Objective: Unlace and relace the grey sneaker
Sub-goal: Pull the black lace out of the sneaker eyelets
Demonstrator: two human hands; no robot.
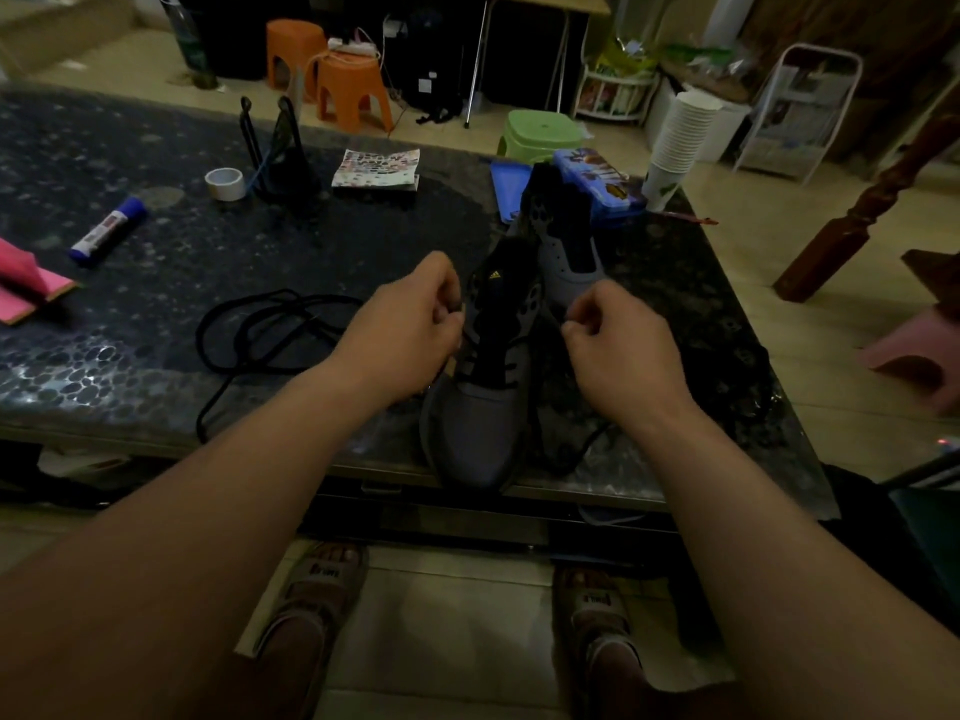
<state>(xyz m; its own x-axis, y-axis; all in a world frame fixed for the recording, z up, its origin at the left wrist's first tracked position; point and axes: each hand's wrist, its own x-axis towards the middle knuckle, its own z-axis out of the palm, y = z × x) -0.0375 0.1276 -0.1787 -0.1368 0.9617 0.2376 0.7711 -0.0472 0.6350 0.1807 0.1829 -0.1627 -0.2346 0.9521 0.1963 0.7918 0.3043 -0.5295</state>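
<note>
Forearms forward, my left grip (410, 330) and right grip (618, 345) each pinch the black lace (505, 367) beside the grey sneaker (478, 428), probably to even its ends.

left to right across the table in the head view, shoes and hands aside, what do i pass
pink cloth → glue stick → roll of tape → black stand → patterned paper pack → blue tin → stack of paper cups
</note>
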